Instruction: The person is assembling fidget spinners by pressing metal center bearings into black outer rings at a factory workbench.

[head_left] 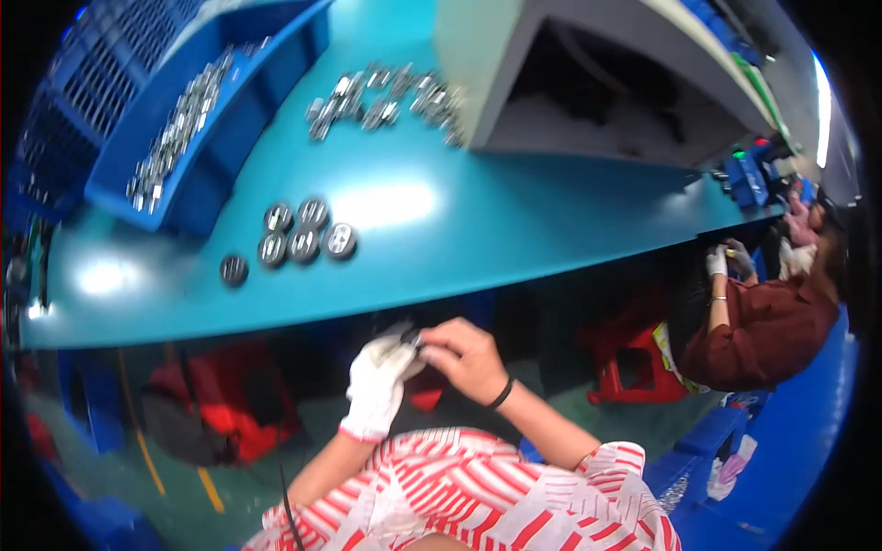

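My left hand (375, 381), in a white glove, is closed around a small dark part (401, 332) in front of the table's near edge. My bare right hand (467, 356), with a black band at the wrist, pinches at the same part from the right. The part is blurred and half covered by fingers, so its kind cannot be told. Ahead on the table, several round black pieces with pale marks (303, 244) sit in a loose cluster, and one black round piece (233, 270) lies apart to their left.
Small shiny metal parts (381, 99) are scattered on the green-blue table (413, 266). A blue bin (230, 138) holding more metal parts stands at the left. A pale open-fronted housing (487, 83) stands at the back. At right sits a co-worker in dark red (767, 331), near a red stool (634, 367).
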The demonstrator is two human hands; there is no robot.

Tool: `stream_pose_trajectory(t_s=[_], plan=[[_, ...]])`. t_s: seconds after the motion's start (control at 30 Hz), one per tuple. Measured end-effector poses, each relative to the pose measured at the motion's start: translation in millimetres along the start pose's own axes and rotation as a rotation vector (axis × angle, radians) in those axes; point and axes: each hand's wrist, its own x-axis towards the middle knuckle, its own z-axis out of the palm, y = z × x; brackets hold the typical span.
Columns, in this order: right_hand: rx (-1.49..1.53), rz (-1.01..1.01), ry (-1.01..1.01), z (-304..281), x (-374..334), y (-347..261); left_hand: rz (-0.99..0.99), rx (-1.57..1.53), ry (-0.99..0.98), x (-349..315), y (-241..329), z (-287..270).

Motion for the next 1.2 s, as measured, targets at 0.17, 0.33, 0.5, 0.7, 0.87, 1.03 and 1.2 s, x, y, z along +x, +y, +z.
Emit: stream_pose_trajectory(t_s=[0.17, 0.33, 0.5, 0.7, 0.87, 1.03, 1.2], plan=[[-0.039, -0.072, -0.05, 11, -13, 14, -0.046, -0.087, -0.015, -8, -2, -9], [-0.124, -0.169, -0.087, 19, -27, 19, -0.107, -0.112, 0.0, -7, -11, -10], [-0.055, 0.292, -0.276, 16, -22, 29, 0.036, 0.208, -0.059, -5, -6, -9], [-0.288, 0.057, -0.376, 31, -22, 36, 0.228, 0.43, 0.08, -17, -6, 6], [-0.246, 0.001, -0.315, 32, -24, 32, -0.005, 0.465, -0.105, -6, -15, -35], [-0.198, 0.04, -0.229, 37, -54, 44, 0.203, 0.853, -0.05, -15, -41, -41], [-0.109, 0.214, -0.483, 53, -50, 39, -0.068, 0.701, 0.036, -30, -31, -55]])
